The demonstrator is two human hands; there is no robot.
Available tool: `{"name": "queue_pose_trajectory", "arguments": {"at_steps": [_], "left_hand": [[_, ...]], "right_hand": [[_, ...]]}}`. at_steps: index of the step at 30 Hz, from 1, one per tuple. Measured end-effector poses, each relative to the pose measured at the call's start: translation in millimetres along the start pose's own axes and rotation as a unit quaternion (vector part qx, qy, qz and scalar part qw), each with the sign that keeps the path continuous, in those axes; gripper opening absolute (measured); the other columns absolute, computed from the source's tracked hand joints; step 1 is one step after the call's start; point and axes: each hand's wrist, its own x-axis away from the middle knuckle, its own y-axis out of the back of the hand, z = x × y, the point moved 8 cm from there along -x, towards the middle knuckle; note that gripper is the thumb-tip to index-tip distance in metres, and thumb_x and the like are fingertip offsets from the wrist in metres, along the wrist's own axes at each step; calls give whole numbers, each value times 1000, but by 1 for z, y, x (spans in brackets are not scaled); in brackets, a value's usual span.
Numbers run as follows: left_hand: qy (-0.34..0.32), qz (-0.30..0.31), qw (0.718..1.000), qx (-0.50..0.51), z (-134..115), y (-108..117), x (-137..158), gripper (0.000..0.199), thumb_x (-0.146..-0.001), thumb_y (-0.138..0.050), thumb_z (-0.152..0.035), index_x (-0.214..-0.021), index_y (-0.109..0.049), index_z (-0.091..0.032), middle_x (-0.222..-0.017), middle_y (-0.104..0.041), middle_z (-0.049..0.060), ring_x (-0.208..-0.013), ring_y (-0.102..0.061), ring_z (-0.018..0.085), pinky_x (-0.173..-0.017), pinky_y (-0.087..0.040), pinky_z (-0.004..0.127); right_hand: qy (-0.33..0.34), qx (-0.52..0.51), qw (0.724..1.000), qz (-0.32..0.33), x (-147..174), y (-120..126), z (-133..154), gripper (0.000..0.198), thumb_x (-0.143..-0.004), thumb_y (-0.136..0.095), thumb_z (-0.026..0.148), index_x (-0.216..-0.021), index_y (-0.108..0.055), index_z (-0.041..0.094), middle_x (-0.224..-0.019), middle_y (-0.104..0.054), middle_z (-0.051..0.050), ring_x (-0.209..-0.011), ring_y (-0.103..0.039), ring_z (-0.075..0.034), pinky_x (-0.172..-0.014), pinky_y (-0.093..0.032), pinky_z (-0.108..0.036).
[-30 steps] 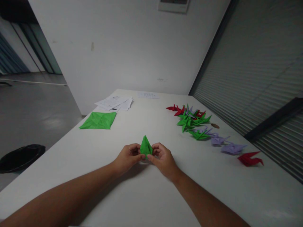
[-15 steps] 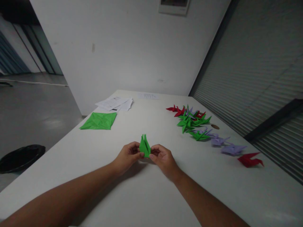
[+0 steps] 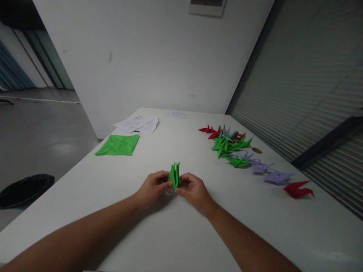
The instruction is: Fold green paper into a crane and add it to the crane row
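Observation:
Between both hands, a little above the table, is a green folded paper piece (image 3: 174,176), its narrow points upward and several layers standing apart. My left hand (image 3: 154,187) pinches its left side near the bottom between thumb and fingers. On the right, my right hand (image 3: 194,189) grips the lower right edge, thumb in front. The other fingers of each hand are partly hidden behind the paper and curled.
A creased green paper sheet (image 3: 118,145) lies at the left, with white printed papers (image 3: 137,124) behind it. Along the right side spread several paper cranes, among them a red crane (image 3: 298,190) and a purple crane (image 3: 278,177). A black-lined bin (image 3: 27,190) stands beyond the table's left edge.
The green paper has turned between my fingers, and its layers now show apart, edge-on. My right thumb has shifted slightly left along its lower end.

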Motion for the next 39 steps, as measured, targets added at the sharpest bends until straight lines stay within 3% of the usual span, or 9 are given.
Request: {"name": "queue_pose_trajectory", "arguments": {"at_steps": [5, 10, 17, 21, 26, 36, 39], "left_hand": [[-14, 17, 999, -24, -2, -7, 1, 40, -75, -89, -39, -101, -73, -14, -94, -75, 9, -85, -67, 21, -81, -51, 35], [-19, -9, 999, -48, 1, -4, 2, 37, -73, -89, -35, -92, -64, -16, -82, -70, 3, -74, -64, 16, -72, -50, 30], [-33, -33, 992, -121, 0, 6, 3, 28, -77, -84, -37, -84, -65, -16, -77, -70, 3, -72, -66, 17, -69, -52, 29], [-79, -37, 984, -154, -13, 7, 4, 23, -80, -81, -36, -86, -69, -17, -82, -72, 5, -76, -69, 19, -73, -56, 31], [-146, -47, 970, -188, -24, 7, 9, 15, -82, -78, -29, -87, -71, -17, -88, -70, 6, -77, -71, 17, -74, -60, 30], [-192, -41, 958, -209, -34, 3, 13, 7, -82, -77, -20, -83, -71, -17, -88, -74, 7, -78, -71, 18, -73, -61, 29], [-189, -40, 960, -201, -34, 3, 14, 10, -81, -77, -20, -90, -72, -17, -89, -73, 7, -79, -72, 18, -74, -62, 29]], "right_hand": [[-8, 20, 1000, 12, 1, -4, 1, 43, -69, -92, 47, -91, -67, 20, -89, -71, -3, -84, -67, -20, -81, -56, -36], [-29, 44, 999, 10, 1, -3, 0, 45, -66, -93, 48, -88, -67, 19, -83, -69, -2, -79, -64, -19, -74, -54, -32], [-32, 58, 998, 3, 1, -4, 1, 33, -76, -87, 44, -90, -71, 19, -84, -69, -2, -77, -64, -19, -72, -53, -32], [52, 93, 994, 13, 0, -7, 20, 25, -84, -80, 45, -86, -73, 21, -86, -70, -4, -82, -65, -21, -75, -54, -34], [165, 180, 970, 4, 4, -8, 45, 21, -92, -74, 41, -83, -74, 22, -85, -68, -7, -78, -64, -20, -72, -53, -33], [239, 242, 941, -6, 13, -12, 57, 7, -93, -69, 24, -88, -74, 24, -91, -67, -8, -83, -66, -22, -73, -54, -34], [252, 250, 935, -2, 16, -12, 59, 7, -92, -69, 20, -91, -74, 25, -93, -67, -8, -85, -66, -22, -74, -54, -35]]}}
